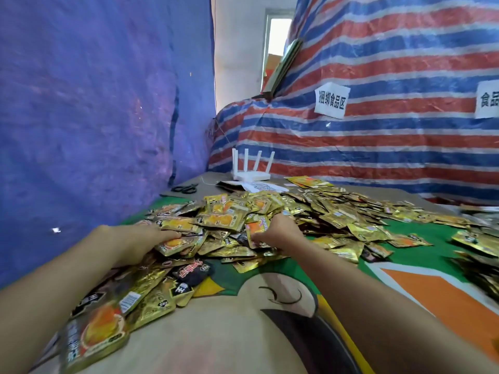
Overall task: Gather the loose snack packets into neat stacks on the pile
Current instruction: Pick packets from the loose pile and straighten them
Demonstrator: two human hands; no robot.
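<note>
While loose packets (256, 228) are pinched in the right hand (279, 230) and pressed under the flat left hand (140, 238), squaring is judged next.

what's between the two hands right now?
Head view: loose gold snack packets, heaped and overlapping, fill the whole gap between the left hand and the right hand.

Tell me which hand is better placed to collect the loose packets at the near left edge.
Left. The left hand rests next to those packets; the right hand grips a bunch farther right.
</note>
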